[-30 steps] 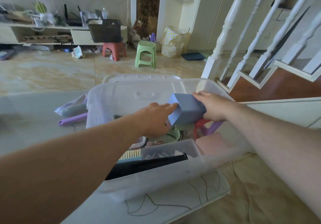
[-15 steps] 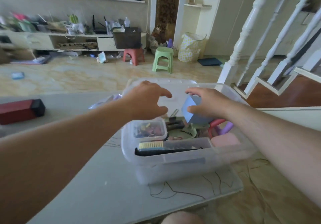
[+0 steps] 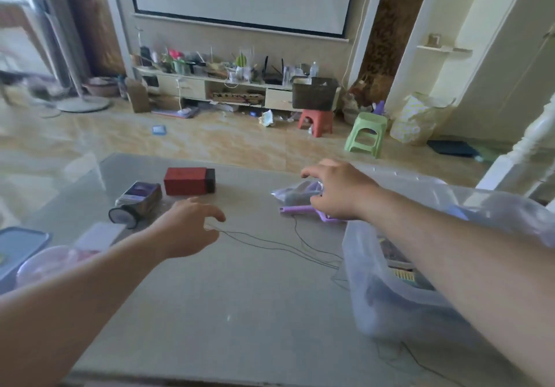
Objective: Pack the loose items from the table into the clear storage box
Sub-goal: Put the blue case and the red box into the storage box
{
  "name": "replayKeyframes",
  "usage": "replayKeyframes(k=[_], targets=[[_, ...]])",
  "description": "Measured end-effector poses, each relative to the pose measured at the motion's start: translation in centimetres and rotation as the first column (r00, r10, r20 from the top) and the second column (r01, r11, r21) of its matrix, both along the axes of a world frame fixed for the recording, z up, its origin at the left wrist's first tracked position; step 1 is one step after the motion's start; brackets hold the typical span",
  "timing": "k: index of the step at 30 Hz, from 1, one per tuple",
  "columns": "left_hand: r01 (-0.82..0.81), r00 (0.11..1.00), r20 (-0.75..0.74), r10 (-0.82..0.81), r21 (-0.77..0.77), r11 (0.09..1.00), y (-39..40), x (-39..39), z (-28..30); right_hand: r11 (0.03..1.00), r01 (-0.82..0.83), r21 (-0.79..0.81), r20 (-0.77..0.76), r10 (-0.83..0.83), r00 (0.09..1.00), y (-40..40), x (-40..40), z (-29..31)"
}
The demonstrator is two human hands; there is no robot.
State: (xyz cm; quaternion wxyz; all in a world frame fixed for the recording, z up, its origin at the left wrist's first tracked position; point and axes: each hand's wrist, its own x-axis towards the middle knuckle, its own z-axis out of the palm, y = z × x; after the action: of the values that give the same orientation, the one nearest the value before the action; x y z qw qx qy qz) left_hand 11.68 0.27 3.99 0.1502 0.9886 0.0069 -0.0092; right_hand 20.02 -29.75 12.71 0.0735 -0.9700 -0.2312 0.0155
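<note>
The clear storage box (image 3: 375, 305) stands at the table's right side, holding several items; my right forearm crosses over it. My right hand (image 3: 339, 189) hovers with spread fingers over a clear plastic bag (image 3: 295, 191) and a purple handled tool (image 3: 297, 210), holding nothing. My left hand (image 3: 187, 226) is open above the table's middle, fingers apart and empty. Further left lie a red and black box (image 3: 187, 180), a dark card box (image 3: 141, 195) and a small round black item (image 3: 121, 216).
A thin black cord (image 3: 270, 245) trails across the grey table (image 3: 240, 311). A blue-lidded container (image 3: 18, 245) and a clear bowl (image 3: 51, 262) sit at the left edge. Beyond the table are stools, a cluttered TV shelf and a white stair rail at right.
My right hand let go of the blue block inside the box. Both hands left the box and moved left over the table; my view swung left too.
</note>
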Motion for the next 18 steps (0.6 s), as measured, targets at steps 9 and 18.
replayKeyframes(k=[9,18], targets=[[-0.046,0.999,-0.007,0.047,0.080,0.996,7.9,9.3,-5.3,0.932,0.121,-0.342,-0.096,-0.162,0.982,8.1,10.4,-11.3],[-0.097,0.984,-0.114,0.137,0.304,0.948,11.9,23.5,-10.8,0.909,0.345,-0.232,-0.135,-0.382,0.914,8.3,19.2,-19.4]])
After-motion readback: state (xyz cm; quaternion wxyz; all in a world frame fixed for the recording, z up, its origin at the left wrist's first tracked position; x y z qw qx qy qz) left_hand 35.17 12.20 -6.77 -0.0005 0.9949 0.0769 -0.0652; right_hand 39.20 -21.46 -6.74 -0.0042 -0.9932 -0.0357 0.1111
